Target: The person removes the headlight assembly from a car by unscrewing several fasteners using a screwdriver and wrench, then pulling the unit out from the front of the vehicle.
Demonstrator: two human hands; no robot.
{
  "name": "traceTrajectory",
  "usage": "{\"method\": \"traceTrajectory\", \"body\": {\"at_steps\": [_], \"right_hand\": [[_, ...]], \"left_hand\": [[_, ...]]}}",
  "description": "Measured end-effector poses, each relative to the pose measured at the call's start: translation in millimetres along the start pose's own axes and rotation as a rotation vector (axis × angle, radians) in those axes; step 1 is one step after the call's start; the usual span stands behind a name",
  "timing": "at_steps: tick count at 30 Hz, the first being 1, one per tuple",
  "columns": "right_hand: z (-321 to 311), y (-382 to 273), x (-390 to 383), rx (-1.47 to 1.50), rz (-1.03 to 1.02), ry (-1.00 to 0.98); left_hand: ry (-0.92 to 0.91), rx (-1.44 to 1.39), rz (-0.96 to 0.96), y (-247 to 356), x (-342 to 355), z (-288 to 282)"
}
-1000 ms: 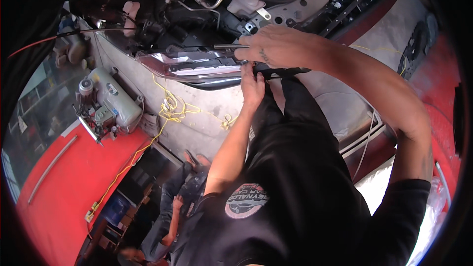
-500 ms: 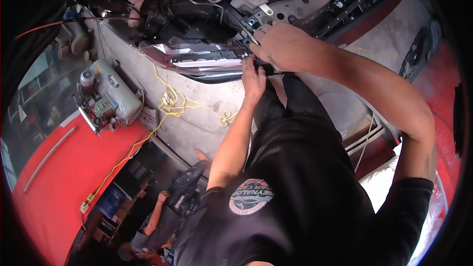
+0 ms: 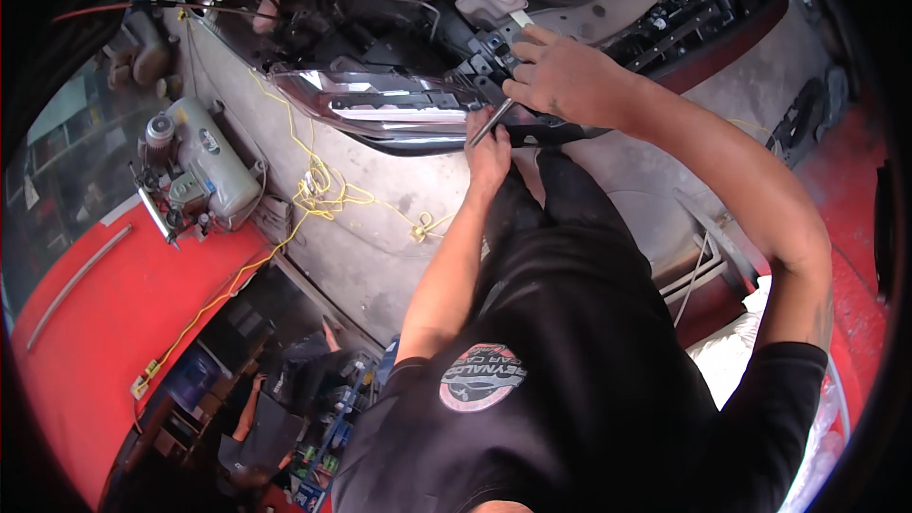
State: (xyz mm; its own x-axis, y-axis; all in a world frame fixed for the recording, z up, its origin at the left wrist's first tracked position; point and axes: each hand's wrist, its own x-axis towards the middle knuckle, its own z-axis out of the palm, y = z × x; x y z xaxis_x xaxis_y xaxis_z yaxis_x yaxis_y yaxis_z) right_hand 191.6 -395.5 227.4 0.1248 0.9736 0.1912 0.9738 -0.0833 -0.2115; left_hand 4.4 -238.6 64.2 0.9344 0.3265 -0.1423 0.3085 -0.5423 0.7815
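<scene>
Head view: right hand (image 3: 572,82) grips a metal tool (image 3: 492,123); left hand (image 3: 488,163) has fingers extended beside the headlight (image 3: 391,114).

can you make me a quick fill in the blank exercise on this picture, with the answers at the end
1. The left hand is at the ____ end of the headlight, as pictured.
2. The right hand holds a silver tool that overlaps the ____ hand in this view.
3. The tangled cord on the floor is ____ in colour.
4. The compressor is on the picture's ____ side.

Missing words: right; left; yellow; left
</scene>
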Motion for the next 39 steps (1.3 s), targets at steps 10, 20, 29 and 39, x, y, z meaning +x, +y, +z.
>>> {"method": "traceTrajectory", "body": {"at_steps": [10, 20, 29, 39], "right_hand": [[-3.8, -35.0, 2.9, 0.265, 0.486, 0.024], [-4.7, -35.0, 18.6, 0.091, 0.128, -0.145], [-9.8, -44.4, 14.1, 0.096, 0.249, -0.186], [-12.9, -43.3, 3.6, 0.248, 0.305, -0.167]], "left_hand": [[-0.056, 0.047, 0.115, -18.0, 3.5, -0.1], [-0.111, -0.148, -0.069, -5.8, 3.7, -2.2], [-0.045, -0.109, 0.083, -16.2, 5.9, 1.9], [-0.045, -0.045, 0.016, 4.7, 2.3, -9.0]]}}
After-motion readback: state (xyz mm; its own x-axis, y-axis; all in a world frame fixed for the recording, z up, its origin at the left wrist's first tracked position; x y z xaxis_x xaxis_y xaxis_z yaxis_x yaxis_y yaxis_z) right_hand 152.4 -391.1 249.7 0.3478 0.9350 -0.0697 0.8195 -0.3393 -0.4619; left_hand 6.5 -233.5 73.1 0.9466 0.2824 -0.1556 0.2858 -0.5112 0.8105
